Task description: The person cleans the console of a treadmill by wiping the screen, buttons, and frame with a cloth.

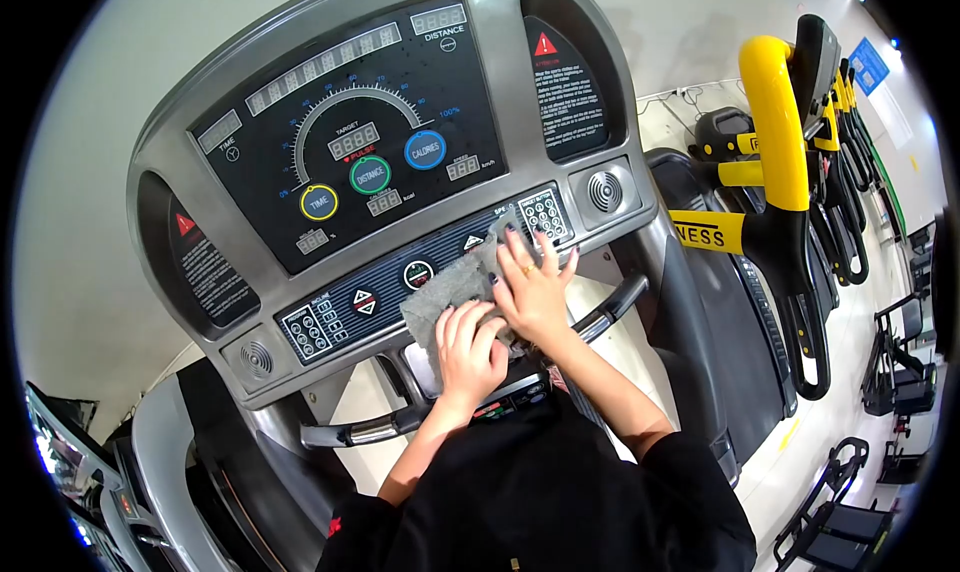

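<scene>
A grey cloth [435,298] lies bunched over the lower button strip of a treadmill console [315,87], covering part of its right half. My left hand [470,357] has its fingers curled over the cloth's near edge. My right hand [533,287] rests on the cloth's right part with its fingers spread, close to the number keypad [543,217]. A ring shows on one right finger. Left of the cloth are a round button [418,275] and the incline arrows [365,302]. What lies directly beneath the cloth is hidden.
Below the console, a curved handlebar [375,430] passes near my forearms. A yellow and black exercise machine [772,132] stands close on the right, with more machines behind it. At lower left is another grey machine [165,442]. A pale wall [680,22] rises behind the console.
</scene>
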Demonstrator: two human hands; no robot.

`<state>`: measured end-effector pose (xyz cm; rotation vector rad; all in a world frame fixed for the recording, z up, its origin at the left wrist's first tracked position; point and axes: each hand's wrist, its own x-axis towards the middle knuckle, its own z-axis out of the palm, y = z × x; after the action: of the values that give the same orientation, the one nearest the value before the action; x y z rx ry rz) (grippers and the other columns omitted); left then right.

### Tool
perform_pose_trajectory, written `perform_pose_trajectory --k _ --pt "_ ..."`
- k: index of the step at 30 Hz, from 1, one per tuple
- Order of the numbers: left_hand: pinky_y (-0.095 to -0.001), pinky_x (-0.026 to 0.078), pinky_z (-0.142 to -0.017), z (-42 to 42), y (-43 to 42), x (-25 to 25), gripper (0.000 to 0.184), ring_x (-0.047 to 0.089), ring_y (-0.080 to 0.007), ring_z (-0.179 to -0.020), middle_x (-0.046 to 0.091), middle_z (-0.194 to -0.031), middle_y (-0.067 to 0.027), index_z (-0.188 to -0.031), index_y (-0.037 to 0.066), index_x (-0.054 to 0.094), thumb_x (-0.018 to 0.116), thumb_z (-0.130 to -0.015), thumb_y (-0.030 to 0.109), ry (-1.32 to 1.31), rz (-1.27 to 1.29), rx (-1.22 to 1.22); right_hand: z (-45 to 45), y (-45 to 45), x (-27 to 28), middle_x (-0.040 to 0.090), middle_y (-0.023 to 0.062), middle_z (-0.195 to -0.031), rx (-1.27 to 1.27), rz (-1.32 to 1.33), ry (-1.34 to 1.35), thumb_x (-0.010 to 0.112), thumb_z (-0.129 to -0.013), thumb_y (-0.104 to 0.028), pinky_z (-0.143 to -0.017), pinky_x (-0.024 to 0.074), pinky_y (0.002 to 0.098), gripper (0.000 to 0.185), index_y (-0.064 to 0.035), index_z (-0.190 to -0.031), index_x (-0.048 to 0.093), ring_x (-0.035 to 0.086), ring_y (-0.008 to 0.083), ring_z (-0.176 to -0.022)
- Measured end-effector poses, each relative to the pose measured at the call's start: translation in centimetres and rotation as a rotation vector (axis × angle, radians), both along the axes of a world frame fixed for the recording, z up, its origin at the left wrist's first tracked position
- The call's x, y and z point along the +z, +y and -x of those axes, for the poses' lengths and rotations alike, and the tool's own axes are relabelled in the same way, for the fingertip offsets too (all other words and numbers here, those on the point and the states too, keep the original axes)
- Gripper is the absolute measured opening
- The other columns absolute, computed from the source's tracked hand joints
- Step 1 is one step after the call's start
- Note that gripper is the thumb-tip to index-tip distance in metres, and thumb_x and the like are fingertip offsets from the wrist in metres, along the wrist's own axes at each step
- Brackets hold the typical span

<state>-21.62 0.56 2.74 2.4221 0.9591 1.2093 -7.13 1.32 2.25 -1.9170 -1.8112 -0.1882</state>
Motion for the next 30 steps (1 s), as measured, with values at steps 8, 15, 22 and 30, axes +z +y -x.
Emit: perform_pose_trajectory --k 8,15,22,30 --pt "-0.053 0.029 -0.105 -0.1 0.1 -0.3 0.044 0.044 -0.0318 -0.122 0.051 -0.127 -0.012 -0.112 0.007 0.059 0.056 -0.068 0.005 0.162 0.122 0.064 -1.2 1.4 0.2 0.035 0.0051 -0.145 -0.092 0.001 -0.089 0.054 -0.083 -0.04 -0.096 0.0171 0.0718 0.058 -0.0178 -0.135 0.043 0.031 0.0364 -0.13" --pt "-0.052 0.032 -0.103 0.1 0.2 -0.5 0.042 0.048 -0.0304 -0.118 0.054 -0.123 -0.0104 -0.108 0.007 0.061 0.058 -0.066 0.003 0.088 0.1 -0.019 -1.1 0.7 -0.4 0.034 0.0108 -0.145 -0.245 0.069 -0.011 0.053 -0.084 -0.036 -0.097 0.0118 0.0722 0.062 -0.0048 -0.136 0.04 0.027 0.0391 -0.132" --pt "-0.0459 0.039 -0.099 0.0 0.4 -0.4 0.039 0.053 -0.0312 -0.112 0.059 -0.116 -0.0112 -0.103 0.005 0.063 0.057 -0.065 0.0 -0.005 0.098 -0.022 -1.7 -0.5 -0.5 0.033 0.005 -0.146 -0.224 0.116 -0.091 0.053 -0.084 -0.037 -0.098 0.0125 0.0714 0.057 -0.0188 -0.137 0.042 0.027 0.0369 -0.132" --pt "-0.0461 0.04 -0.098 0.0 0.4 -0.3 0.033 0.055 -0.033 -0.109 0.062 -0.11 -0.0128 -0.095 0.002 0.066 0.054 -0.065 -0.002 -0.101 0.089 -0.015 1.3 -2.0 -0.3 0.038 0.0046 -0.143 -0.044 0.081 -0.033 0.055 -0.083 -0.031 -0.095 0.0154 0.0729 0.051 -0.0122 -0.13 0.047 0.031 0.0354 -0.13"
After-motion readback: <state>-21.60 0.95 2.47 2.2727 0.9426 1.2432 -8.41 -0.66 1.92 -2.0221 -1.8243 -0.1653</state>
